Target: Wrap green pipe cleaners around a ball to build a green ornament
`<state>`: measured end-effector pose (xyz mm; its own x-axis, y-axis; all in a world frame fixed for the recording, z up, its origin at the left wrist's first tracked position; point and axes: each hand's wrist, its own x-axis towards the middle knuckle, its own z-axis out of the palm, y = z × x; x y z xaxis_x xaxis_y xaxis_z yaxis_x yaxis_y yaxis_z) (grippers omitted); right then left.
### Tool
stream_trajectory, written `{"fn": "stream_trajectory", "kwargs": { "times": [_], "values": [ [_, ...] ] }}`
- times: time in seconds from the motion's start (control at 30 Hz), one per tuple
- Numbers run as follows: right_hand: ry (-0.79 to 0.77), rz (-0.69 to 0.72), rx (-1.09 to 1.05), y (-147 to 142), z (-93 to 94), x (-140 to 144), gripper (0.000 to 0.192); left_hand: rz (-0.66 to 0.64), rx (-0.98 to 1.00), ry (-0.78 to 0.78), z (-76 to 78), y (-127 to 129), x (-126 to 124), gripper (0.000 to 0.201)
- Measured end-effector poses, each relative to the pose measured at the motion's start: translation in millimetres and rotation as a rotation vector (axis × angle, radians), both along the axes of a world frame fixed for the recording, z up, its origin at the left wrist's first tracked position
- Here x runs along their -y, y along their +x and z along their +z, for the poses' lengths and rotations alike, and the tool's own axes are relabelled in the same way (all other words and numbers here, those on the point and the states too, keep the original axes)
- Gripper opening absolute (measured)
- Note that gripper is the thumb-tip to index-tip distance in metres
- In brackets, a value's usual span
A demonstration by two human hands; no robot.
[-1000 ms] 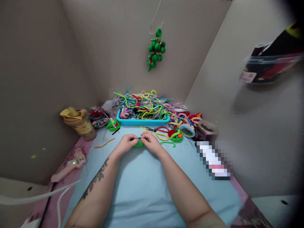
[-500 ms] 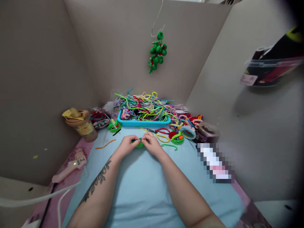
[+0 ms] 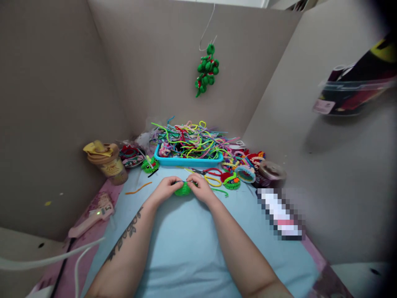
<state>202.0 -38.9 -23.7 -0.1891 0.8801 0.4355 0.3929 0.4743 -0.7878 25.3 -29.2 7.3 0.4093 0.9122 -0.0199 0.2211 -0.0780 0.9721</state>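
Both hands meet over the middle of the desk [image 3: 186, 248], on its light blue cover; the left hand [image 3: 165, 189] and the right hand [image 3: 201, 187] each pinch a small green fuzzy piece [image 3: 182, 190] between fingertips, and it sits between them, low over the cover. Just behind lie red-handled scissors [image 3: 208, 170] and a blue tray [image 3: 187, 159] heaped with coloured pipe cleaners [image 3: 189, 138]; a tan cup [image 3: 107, 162] stands far left, a pink glue gun [image 3: 91, 215] near the left edge, and a green ornament [image 3: 207, 70] hangs on the back wall.
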Motion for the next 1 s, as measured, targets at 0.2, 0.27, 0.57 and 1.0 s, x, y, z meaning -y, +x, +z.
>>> {"fn": "stream_trajectory", "kwargs": {
  "times": [0.2,0.27,0.57,1.0],
  "values": [
    [-0.023,-0.066,0.006,-1,0.2,0,0.014,0.068,-0.026,-0.016,-2.1,-3,-3,0.023],
    [-0.006,-0.095,0.015,0,-1.5,-1,0.012,0.092,-0.022,-0.014,-2.0,-4,-4,0.023],
    [0.052,-0.310,0.173,17,-8.5,-9,0.019,0.527,0.224,0.098,-14.9,-20,-24,0.028],
    [-0.013,-0.607,0.090,49,-6.8,-17,0.018,0.835,0.297,0.223,-17.4,-33,-34,0.034]
  ]
}}
